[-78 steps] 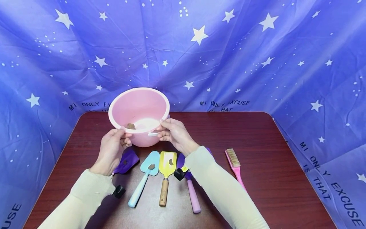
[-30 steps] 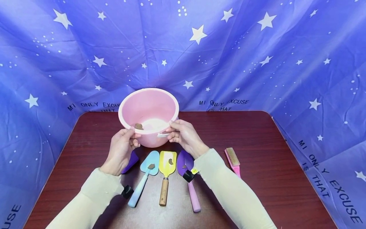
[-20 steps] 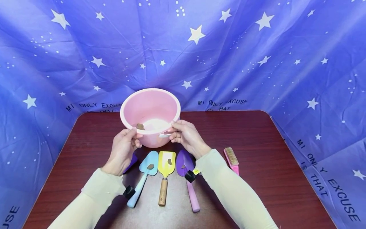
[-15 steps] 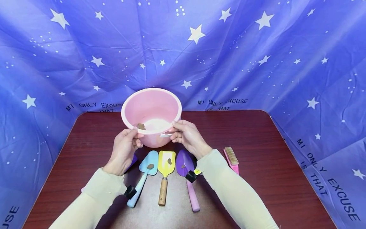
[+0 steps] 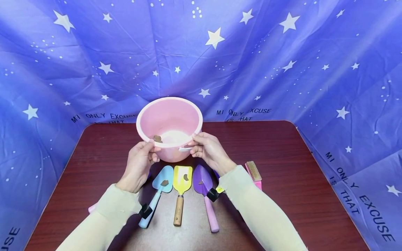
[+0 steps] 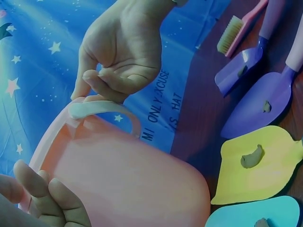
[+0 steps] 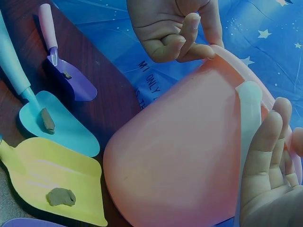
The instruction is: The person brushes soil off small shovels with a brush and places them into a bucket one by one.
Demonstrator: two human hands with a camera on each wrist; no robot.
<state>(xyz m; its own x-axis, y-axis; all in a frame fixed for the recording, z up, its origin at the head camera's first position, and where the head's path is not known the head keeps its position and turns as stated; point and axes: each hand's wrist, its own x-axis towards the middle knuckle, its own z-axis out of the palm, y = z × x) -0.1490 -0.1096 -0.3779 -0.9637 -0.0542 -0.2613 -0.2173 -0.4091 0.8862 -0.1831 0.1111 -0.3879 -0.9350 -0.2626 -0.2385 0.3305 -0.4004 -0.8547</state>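
Observation:
Both hands hold a pink bucket (image 5: 171,154) by its near rim, with its mouth tilted towards me. My left hand (image 5: 137,164) pinches the rim at the left, thumb on top and fingers beneath. On the right, my right hand (image 5: 213,150) pinches the rim beside a white bucket handle (image 5: 184,149). A brown lump (image 5: 157,138) lies inside, near the left hand. In the left wrist view, the handle (image 6: 106,109) hangs beside the right hand (image 6: 123,52). Whether the bucket's base touches the table cannot be told.
Before the bucket lie a light blue trowel (image 5: 163,176), a yellow scoop (image 5: 183,184) and a purple trowel (image 5: 201,176), each bearing a brown piece. Two more purple ones are mostly hidden by the arms. A pink brush (image 5: 253,170) lies right. Starry cloth (image 5: 176,42) surrounds the table.
Both hands have carried the bucket to the right, keeping their grip on the rim. The right sleeve now covers more of the brush. The trowels and scoop stay put.

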